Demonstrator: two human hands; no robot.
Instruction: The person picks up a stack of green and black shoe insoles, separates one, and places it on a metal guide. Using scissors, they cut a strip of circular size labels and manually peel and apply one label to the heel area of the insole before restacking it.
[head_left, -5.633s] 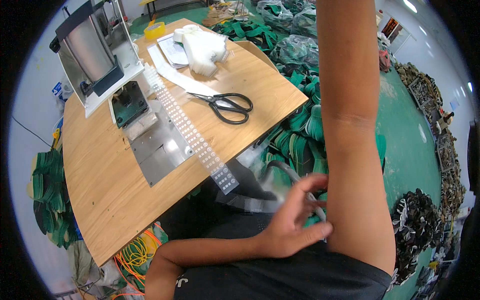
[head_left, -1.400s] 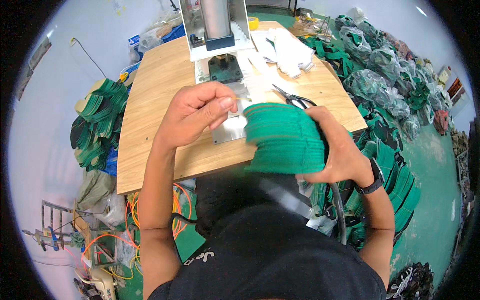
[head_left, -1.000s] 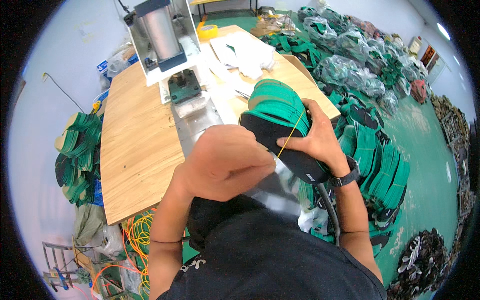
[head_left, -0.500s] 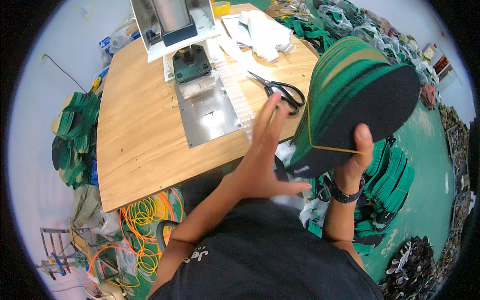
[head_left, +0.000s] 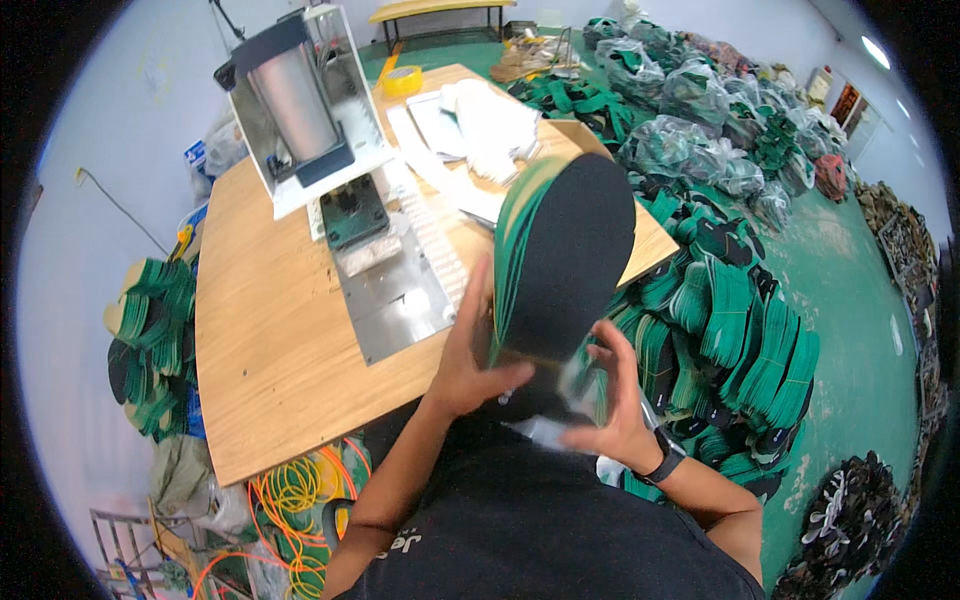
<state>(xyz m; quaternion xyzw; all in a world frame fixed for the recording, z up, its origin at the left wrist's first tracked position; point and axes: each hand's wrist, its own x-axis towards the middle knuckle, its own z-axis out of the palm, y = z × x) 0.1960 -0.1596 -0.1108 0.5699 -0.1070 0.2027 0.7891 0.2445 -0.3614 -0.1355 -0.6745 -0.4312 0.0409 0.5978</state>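
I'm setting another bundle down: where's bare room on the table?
The wooden table is nearly bare on its left, between its edge, the press and metal plate. The far end is crowded with tape and white pieces; the black-faced bundle hides part of the right.

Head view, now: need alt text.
A person's left hand and open right hand flank the lower end of a bundle of green and black insole-shaped pieces; blur obscures contact. Behind: a wooden table with a press; similar bundles lie at right.

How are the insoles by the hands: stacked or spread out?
Stacked: the insoles show one black face, with thin green edges layered close together along the picture's left side.
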